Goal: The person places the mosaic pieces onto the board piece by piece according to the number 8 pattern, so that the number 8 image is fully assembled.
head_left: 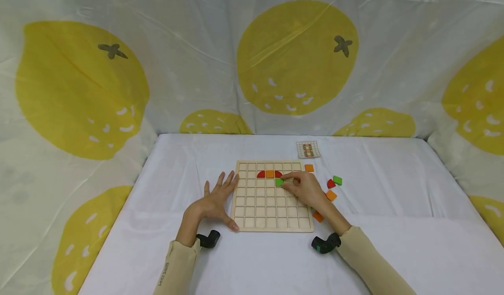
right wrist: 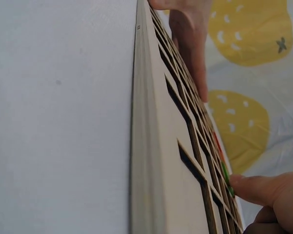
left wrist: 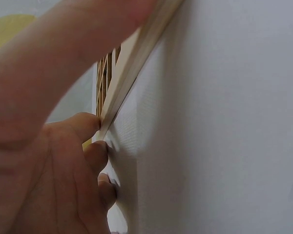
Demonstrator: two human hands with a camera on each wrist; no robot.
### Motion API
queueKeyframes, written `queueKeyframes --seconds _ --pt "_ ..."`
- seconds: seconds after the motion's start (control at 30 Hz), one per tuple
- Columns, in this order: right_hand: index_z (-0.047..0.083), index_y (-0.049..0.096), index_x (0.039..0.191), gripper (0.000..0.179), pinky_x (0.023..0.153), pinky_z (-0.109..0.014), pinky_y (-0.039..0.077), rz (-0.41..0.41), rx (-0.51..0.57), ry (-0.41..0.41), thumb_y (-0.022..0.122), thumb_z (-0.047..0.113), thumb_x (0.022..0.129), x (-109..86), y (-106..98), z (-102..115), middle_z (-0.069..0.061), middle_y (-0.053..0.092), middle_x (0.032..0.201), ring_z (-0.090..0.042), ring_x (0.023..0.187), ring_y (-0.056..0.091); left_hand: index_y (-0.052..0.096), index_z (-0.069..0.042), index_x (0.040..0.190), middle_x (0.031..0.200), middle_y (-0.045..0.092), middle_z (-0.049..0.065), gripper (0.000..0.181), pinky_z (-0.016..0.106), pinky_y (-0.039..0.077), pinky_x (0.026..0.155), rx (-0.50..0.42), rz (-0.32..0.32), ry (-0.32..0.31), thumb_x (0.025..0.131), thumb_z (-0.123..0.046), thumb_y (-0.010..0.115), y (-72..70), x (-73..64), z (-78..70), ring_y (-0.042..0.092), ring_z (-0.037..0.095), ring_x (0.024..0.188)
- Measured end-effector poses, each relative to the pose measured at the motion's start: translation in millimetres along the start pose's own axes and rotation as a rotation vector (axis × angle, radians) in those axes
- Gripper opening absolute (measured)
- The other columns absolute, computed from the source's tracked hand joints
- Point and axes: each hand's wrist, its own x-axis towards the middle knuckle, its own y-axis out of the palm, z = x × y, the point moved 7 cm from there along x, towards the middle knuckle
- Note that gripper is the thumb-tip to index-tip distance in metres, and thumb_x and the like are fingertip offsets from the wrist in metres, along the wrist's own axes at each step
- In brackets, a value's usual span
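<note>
A wooden grid board lies flat on the white cloth. In its second row from the back, an orange square tile sits between two red rounded tiles, the left red tile and the right red tile. My right hand pinches a green square tile between thumb and forefinger, in the row just in front of the right red tile. The right wrist view shows a fingertip against the green tile. My left hand spreads its fingers along the board's left edge, thumb at the near left corner.
A small pattern card lies behind the board. Right of the board are loose tiles: an orange tile, a red tile, a green tile and several more partly hidden by the right arm. A lemon-print curtain surrounds the table.
</note>
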Motion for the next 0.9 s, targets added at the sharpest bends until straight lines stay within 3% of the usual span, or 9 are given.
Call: queueKeyframes --seconds 0.47,0.7,0.9 --pt "0.007 0.079 0.115 0.028 0.048 -0.021 0.022 -0.01 0.019 0.053 0.08 0.021 0.091 -7.2 -20 -7 0.005 0.035 0.055 -0.009 0.049 0.03 0.003 -0.012 0.168 0.176 -0.006 0.011 0.155 0.079 -0.012 0.118 0.002 -0.001 0.008 0.053 -0.044 0.103 -0.7 1.0 -1.4 -0.013 0.04 0.161" --pt "0.004 0.077 0.118 0.031 0.044 -0.021 0.022 -0.067 -0.014 0.083 0.079 0.02 0.092 -11.8 -50 -21 0.003 0.034 0.056 -0.011 0.046 0.028 0.002 -0.013 0.168 0.176 -0.007 0.01 0.155 0.078 -0.012 0.118 -0.004 0.005 0.008 0.054 -0.044 0.103 0.0 1.2 -1.7 -0.014 0.04 0.161" --pt "0.007 0.076 0.121 0.032 0.045 -0.023 0.024 -0.098 -0.066 0.166 0.078 0.022 0.093 -19.3 -74 -40 0.0 0.037 0.061 -0.016 0.051 0.034 0.003 -0.013 0.168 0.176 -0.007 0.01 0.155 0.078 -0.012 0.119 -0.009 0.007 -0.003 0.054 -0.043 0.103 -0.1 0.2 0.5 -0.015 0.04 0.161"
